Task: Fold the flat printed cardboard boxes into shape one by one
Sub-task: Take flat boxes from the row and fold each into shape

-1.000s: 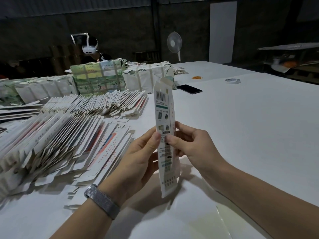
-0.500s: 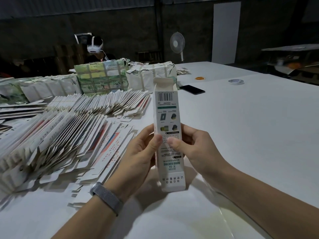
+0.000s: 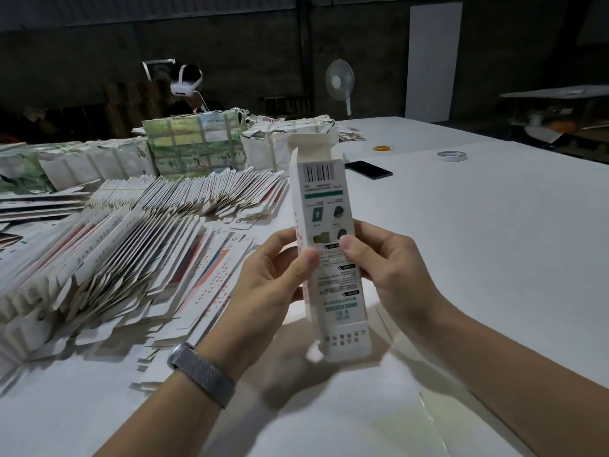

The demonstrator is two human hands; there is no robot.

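Squaring the flat carton into a tube

Held upright above the tabletop [image 3: 478, 242], the printed carton [image 3: 324, 232] now shows two faces where a second ago it was flat. Left hand [image 3: 267, 285] and right hand [image 3: 392, 268] pinch its sides; end flaps remain unfolded, likely next.

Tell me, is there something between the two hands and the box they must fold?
Nothing visible. The left hand and the right hand both grip the box directly, thumbs on its printed front, and hold it upright above the table.
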